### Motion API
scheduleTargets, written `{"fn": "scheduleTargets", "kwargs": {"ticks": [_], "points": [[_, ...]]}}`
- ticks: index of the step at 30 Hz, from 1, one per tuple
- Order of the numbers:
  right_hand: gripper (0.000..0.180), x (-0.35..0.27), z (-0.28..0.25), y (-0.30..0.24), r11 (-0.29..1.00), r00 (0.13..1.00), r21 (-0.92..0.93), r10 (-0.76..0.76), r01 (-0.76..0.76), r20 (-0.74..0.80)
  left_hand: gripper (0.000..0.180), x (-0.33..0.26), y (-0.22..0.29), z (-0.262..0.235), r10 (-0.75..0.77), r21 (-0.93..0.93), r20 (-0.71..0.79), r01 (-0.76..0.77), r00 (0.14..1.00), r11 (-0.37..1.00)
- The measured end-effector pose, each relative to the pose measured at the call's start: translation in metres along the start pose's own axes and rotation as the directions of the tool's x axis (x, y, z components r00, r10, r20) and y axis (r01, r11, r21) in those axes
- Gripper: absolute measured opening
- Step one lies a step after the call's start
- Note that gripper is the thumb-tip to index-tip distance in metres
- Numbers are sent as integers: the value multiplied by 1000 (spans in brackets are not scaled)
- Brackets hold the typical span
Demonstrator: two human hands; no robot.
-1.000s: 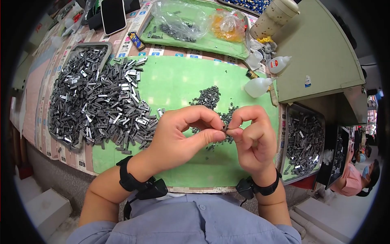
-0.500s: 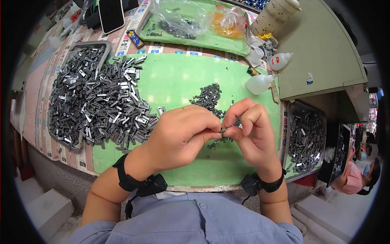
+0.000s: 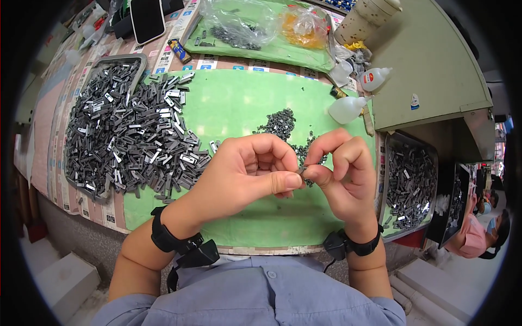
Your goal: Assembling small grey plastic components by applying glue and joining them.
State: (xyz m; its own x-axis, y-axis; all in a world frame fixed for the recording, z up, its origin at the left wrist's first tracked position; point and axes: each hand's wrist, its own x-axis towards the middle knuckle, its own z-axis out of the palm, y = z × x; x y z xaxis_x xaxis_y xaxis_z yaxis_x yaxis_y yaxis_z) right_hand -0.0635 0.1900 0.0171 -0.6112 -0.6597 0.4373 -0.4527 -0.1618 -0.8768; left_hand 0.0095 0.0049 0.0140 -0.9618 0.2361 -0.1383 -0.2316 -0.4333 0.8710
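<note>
My left hand (image 3: 244, 171) and my right hand (image 3: 345, 174) meet over the green mat (image 3: 234, 108), fingertips almost touching. Between them is a small dark metal part (image 3: 302, 173), mostly hidden by the thumbs and forefingers that pinch it from both sides. Just beyond my fingers lies a loose heap of tiny dark metal pieces (image 3: 280, 124), partly covered by my hands. To the left, a large pile of slim grey metal pieces (image 3: 147, 136) spills from a grey tray (image 3: 142, 65) onto the mat.
At right stands a tray of similar pieces (image 3: 410, 185), beside a grey-green cabinet (image 3: 435, 70). Two squeeze bottles (image 3: 345, 111) sit at the mat's far right. Behind are a green-lined tray (image 3: 261, 58) with plastic bags, a lighter (image 3: 179, 51) and a phone (image 3: 147, 22). A person sits far right.
My left hand has turned so its thumb now lies on top with the fingers curled behind it. The pinched part has shifted slightly right; my right hand has barely moved.
</note>
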Motion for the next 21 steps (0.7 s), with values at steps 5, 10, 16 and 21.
{"fn": "scheduleTargets", "kwargs": {"ticks": [5, 10, 16, 21], "points": [[32, -2, 2, 4, 1000, 999, 25, -4, 4, -32, 14, 4, -2, -3, -122, -161, 40, 127, 992, 979], [32, 0, 5, 3, 997, 998, 70, 33, -30, -51, 16, 5, -7, -7, -174, -341, 108, 201, 979, 918], [31, -3, 7, 5, 1000, 992, 25, -10, 13, -128, 20, 6, -13, -10, -179, -476, 211, 261, 961, 840], [29, -3, 9, 6, 988, 985, -123, -108, 91, -137, 21, 7, -13, -10, -190, -493, 205, 269, 960, 828]]}}
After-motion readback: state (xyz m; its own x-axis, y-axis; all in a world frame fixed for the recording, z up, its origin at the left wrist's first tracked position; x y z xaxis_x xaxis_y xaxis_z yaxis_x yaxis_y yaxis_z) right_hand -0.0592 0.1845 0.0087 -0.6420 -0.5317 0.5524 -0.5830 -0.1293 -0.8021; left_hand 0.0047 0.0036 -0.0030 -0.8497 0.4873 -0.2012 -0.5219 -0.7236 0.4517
